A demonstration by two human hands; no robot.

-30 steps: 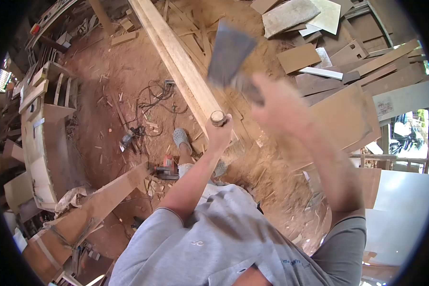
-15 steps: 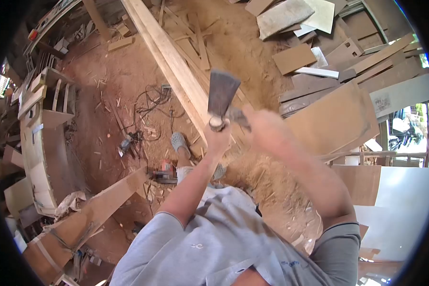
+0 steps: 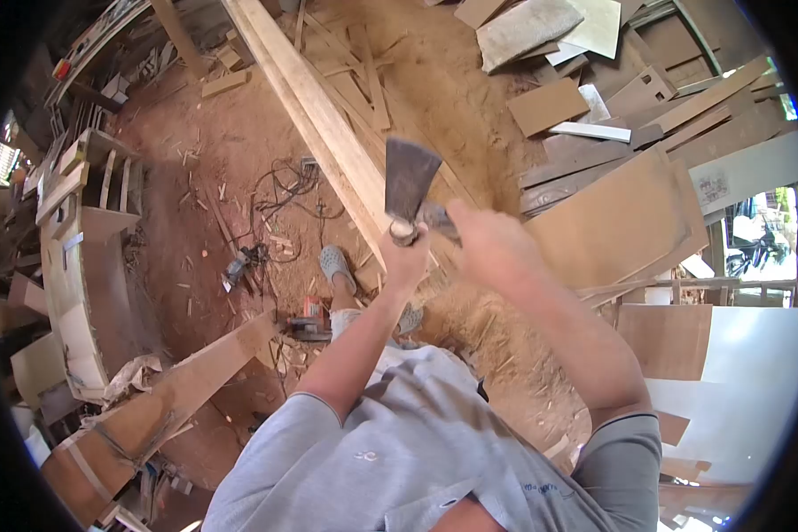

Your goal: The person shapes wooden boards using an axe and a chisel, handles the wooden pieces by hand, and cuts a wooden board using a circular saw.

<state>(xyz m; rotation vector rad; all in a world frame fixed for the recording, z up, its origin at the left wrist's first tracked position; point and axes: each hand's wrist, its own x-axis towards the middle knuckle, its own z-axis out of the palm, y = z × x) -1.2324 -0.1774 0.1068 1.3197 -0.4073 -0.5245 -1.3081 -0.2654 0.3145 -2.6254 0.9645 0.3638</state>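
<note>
My left hand point(image 3: 406, 262) is wrapped round the wooden handle of an adze point(image 3: 410, 182), just below its head. The broad dark blade points up and away from me, and the pale round end of the handle point(image 3: 403, 231) faces the camera. To the right, my right hand point(image 3: 498, 248) is closed, with a dark grey tool point(image 3: 441, 219) reaching from its fingers to beside the adze head. Most of that tool is hidden, so its kind is unclear, and I cannot tell if it touches the adze.
Long pale planks point(image 3: 315, 106) run away beyond my hands. At left on the dirt floor lie a power tool point(image 3: 235, 269) and tangled cable point(image 3: 279, 191). Boards are stacked at right, with a large brown panel point(image 3: 612, 222). A broad plank point(image 3: 177, 390) slants in at lower left.
My right hand was blurred with motion and has shifted slightly, with its elbow a little nearer my body. The adze blade has moved slightly left and down; my left hand is almost unmoved.
</note>
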